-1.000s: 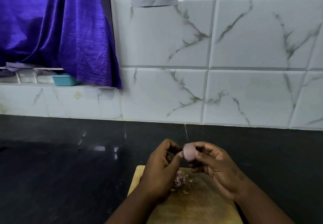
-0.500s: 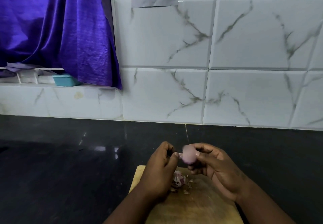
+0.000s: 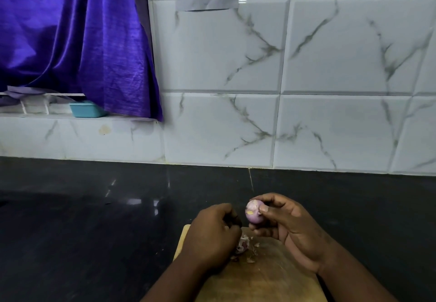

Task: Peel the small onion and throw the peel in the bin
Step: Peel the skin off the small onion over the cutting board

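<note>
Right hand point(image 3: 290, 228) pinches small onion point(image 3: 254, 212) between thumb and fingertips, held above far edge of cutting board point(image 3: 271, 280), which sits at front edge of counter point(image 3: 94, 231). Onion looks mostly bare, pale purple. Left hand point(image 3: 212, 235) is curled just beside it, not touching; can't tell if it pinches a scrap. Peel scraps point(image 3: 243, 246) lie at board's far left corner. No bin in view. Likely step: strip remaining skin. Rotate onion, get a nail under loose edges, pull over board so scraps collect together.
</note>
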A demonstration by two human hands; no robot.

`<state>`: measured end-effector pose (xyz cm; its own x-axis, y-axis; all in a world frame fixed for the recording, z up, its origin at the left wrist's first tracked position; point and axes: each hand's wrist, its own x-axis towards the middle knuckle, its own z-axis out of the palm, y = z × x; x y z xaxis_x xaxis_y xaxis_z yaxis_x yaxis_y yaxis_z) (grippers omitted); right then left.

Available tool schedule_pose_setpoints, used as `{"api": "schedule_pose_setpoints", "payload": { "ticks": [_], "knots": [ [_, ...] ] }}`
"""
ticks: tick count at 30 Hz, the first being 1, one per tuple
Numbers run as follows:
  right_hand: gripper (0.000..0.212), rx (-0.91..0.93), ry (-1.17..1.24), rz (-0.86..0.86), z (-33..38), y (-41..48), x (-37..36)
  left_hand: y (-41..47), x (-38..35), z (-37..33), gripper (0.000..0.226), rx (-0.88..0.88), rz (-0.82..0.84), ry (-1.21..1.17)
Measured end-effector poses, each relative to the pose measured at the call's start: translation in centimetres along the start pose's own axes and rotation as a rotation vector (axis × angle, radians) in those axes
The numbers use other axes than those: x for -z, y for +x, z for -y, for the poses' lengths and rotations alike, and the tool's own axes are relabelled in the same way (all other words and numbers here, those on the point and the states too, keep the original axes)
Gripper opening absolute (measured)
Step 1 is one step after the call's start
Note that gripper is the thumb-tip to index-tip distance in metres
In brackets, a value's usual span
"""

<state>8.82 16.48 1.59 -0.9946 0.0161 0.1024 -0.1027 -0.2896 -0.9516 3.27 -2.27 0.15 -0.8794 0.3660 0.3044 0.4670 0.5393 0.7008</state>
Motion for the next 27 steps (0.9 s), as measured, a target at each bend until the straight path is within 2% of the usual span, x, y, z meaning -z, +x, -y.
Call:
{"api": "schedule_pose_setpoints", "payload": {
  "ticks": [7,10,17,22,25,27],
  "knots": [
    [0.021,0.01,-0.084,-0.026,-0.05,-0.2,0.01,-0.07,-0.04,-0.21,0.019,-0.126,-0.162,-0.271],
    [0.02,0.016,-0.164,-0.021,0.07,-0.29,-0.08,-0.07,-0.14,-0.26,0.031,-0.162,-0.162,-0.245],
    [0.025,0.041,-0.235,-0.018,0.18,-0.4,-0.38,-0.15,-0.38,-0.29,0.031,-0.148,-0.193,-0.278],
    [0.031,0.057,-0.204,-0.021,0.04,-0.41,-0.41,0.06,-0.32,-0.05,0.011,-0.15,-0.209,-0.316],
    [0.027,0.055,-0.185,-0.025,-0.01,-0.4,-0.25,-0.15,-0.31,-0.3,0.019,-0.159,-0.192,-0.335],
    [0.027,0.048,-0.196,-0.013,-0.02,-0.39,-0.16,-0.28,-0.41,-0.24,0.015,-0.169,-0.168,-0.314]
  ]
}}
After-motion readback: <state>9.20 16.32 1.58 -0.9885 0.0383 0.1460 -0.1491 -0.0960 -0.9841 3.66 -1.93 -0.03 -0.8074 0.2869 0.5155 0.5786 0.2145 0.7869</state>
